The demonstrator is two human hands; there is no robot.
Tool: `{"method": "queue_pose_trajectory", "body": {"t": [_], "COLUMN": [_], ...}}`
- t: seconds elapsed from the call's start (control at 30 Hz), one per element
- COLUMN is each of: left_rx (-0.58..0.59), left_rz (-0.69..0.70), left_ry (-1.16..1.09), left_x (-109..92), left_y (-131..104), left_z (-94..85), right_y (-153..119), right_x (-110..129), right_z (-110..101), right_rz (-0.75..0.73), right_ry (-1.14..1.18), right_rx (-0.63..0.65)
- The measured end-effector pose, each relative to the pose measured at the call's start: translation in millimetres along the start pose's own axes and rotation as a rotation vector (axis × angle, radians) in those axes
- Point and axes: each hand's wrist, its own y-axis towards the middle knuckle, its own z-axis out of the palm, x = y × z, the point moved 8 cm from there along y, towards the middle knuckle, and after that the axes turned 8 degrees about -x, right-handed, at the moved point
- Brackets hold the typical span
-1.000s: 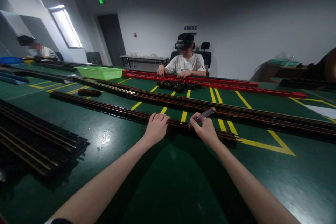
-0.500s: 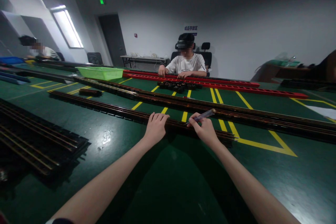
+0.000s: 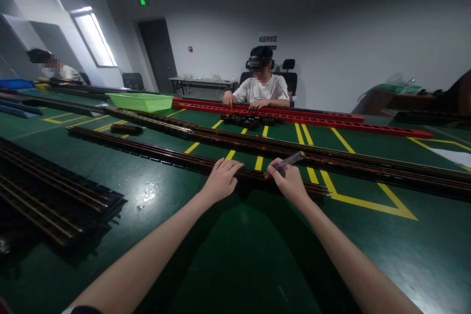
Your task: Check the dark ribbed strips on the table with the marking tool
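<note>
A long dark strip with thin brownish rails (image 3: 147,148) runs across the green table in front of me. My left hand (image 3: 222,180) lies on it palm down, fingers stretched out over its top. To the right, my right hand (image 3: 288,180) grips a screwdriver (image 3: 290,161) with a clear handle, held like a pen. The handle slants up to the right, and the lower end points down at the strip between my hands. My fingers partly cover that end, so contact with the strip cannot be made out.
Behind lies a longer bundle of similar strips (image 3: 331,161). More strips (image 3: 47,191) are stacked at left, near a short dark piece (image 3: 127,129). Across the table are a green basket (image 3: 142,102), red slotted rails (image 3: 386,129), dark parts (image 3: 250,120) and a seated person (image 3: 263,89).
My left hand has slid slightly to the right along the strip. My right hand and the screwdriver have shifted a little to the right too.
</note>
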Motion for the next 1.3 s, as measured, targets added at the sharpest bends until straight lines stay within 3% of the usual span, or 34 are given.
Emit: {"method": "queue_pose_trajectory", "body": {"t": [0.53,1.3], "left_rx": [0.024,-0.052], "left_rz": [-0.018,-0.032], "left_ry": [0.094,0.139], "left_x": [-4.4,-2.2], "left_y": [4.6,1.3], "left_z": [-0.5,-1.0], "right_y": [-0.2,0.6], "right_x": [0.4,-1.9], "right_z": [-1.3,-4.6], "right_rz": [-0.001,0.014], "right_ry": [0.020,0.019], "right_rx": [-0.011,-0.033]}}
